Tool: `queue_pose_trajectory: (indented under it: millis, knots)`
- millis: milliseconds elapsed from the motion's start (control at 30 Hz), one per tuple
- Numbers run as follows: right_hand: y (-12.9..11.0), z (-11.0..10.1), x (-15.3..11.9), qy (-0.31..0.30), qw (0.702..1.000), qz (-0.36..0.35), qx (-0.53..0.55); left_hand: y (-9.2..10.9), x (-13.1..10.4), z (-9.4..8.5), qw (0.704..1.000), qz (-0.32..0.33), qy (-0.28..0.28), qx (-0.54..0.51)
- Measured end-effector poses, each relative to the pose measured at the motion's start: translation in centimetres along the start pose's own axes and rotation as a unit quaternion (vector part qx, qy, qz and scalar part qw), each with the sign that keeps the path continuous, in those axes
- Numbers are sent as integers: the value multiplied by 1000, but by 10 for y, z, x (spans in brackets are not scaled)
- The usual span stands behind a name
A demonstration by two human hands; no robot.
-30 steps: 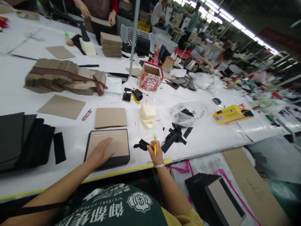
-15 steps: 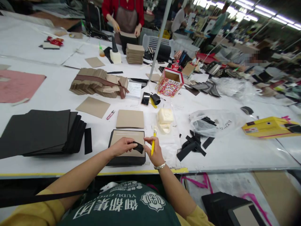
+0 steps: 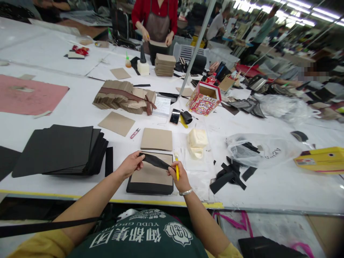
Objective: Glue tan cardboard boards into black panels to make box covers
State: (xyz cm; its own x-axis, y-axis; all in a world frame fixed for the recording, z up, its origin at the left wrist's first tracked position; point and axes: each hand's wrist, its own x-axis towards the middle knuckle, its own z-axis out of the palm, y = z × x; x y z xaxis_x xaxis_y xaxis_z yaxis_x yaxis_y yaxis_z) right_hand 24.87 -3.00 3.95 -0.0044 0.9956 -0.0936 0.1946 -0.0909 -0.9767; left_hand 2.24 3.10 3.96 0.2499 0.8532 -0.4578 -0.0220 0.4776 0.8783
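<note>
A black strip (image 3: 156, 161) is stretched between my two hands, over a tan board (image 3: 150, 176) that lies on a stack of black sheets (image 3: 149, 189). My left hand (image 3: 131, 165) pinches the strip's left end. The right end is pinched by my right hand (image 3: 179, 175), which also holds a yellow-handled brush (image 3: 177, 171) upright. Just beyond the stack lies another tan board (image 3: 156, 139). A white glue container (image 3: 197, 143) stands to the right, and loose black strips (image 3: 228, 175) lie farther right.
Black sheets (image 3: 59, 147) are piled at the left, with small scissors (image 3: 135, 133) nearer the middle. Behind are bundled tan pieces (image 3: 118, 96), a phone (image 3: 175, 116), a red box (image 3: 204, 98) and a pole (image 3: 197, 46). A person in red (image 3: 158, 21) works across the table.
My hands have moved apart, and the black strip, bunched before, is now drawn out between them. The whole view has shifted, so the table's things appear farther right.
</note>
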Motion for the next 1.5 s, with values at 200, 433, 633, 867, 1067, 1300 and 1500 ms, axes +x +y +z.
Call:
queue_pose_trajectory:
  millis: [200,433,633,867,1067,1300,1500]
  knots:
    - [5,5,8,-30,999,-8,-8,-10,0,0,998,24,59,28]
    - [-12,27,26,-95,989,-94,-67,12,-8,4,974,94,-19,203]
    - [-18,38,31,-44,987,-100,-117,16,-10,10,995,43,-2,86]
    - [-6,22,27,-51,986,-93,-130,8,-7,8,995,17,95,-4]
    - [11,-2,24,-1,989,-55,-135,-15,-5,-11,989,15,136,48]
    - [45,-3,28,36,984,-5,-177,-53,3,-12,988,-4,140,57]
    - [65,0,53,77,964,5,-255,-60,22,-15,978,-27,186,92]
